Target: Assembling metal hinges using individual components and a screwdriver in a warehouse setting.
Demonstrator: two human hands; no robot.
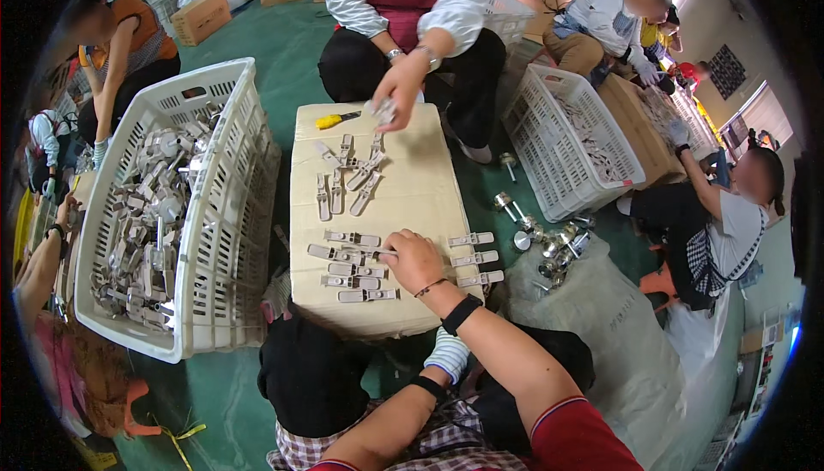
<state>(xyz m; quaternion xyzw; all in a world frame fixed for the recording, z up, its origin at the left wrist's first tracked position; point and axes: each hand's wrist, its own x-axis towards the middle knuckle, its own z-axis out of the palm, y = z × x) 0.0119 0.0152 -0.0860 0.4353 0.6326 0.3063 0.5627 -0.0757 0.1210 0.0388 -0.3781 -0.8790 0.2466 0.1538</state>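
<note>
My right hand (414,263) reaches over a cardboard-topped work surface (412,188), its fingers closed on the end of a grey clip (371,250). That clip lies among a stack of similar grey clips (354,271) on the near left. To the right of my hand, 3 more clips (475,259) lie in a column near the edge. My left hand (448,357), in a white striped glove, is low by my lap below the surface's near edge; its fingers are hidden. Across from me, a co-worker's hand (403,97) holds small grey pieces above several loose clips (350,175).
A yellow-handled cutter (336,120) lies at the far left of the surface. On the left stands a white crate (225,239) full of clips; another crate (584,166) stands at right. Metal knobbed parts (554,248) lie by a plastic sack (592,325). Co-workers sit around.
</note>
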